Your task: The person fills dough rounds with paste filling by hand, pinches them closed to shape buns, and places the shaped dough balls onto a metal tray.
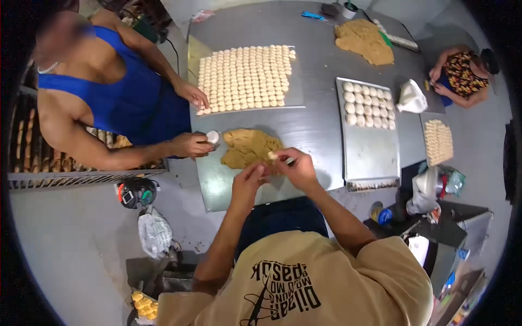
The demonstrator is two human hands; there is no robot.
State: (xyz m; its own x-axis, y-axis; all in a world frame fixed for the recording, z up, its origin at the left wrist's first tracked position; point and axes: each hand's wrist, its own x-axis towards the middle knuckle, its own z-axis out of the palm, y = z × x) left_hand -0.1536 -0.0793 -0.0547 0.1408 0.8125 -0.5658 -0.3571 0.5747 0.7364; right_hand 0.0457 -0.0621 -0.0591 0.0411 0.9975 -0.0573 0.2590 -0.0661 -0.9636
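Note:
A mound of brown dough-like filling (242,149) lies on the metal table just beyond my hands. My right hand (298,169) is closed, pinching a small pale dough piece (272,155) between its fingertips at the mound's near right edge. Close by on the left, my left hand (249,185) has its fingers drawn together at the mound's near edge. Whatever they may hold is too small to make out. Beyond the mound, many small pale dough balls (244,76) lie in tight rows on a sheet.
At the left a person in a blue top (128,81) holds a white round piece (212,137) and touches the dough balls. A tray (372,152) with round buns stands right. Farther off are another brown mound (364,42), a white container (412,98) and a second person (465,76).

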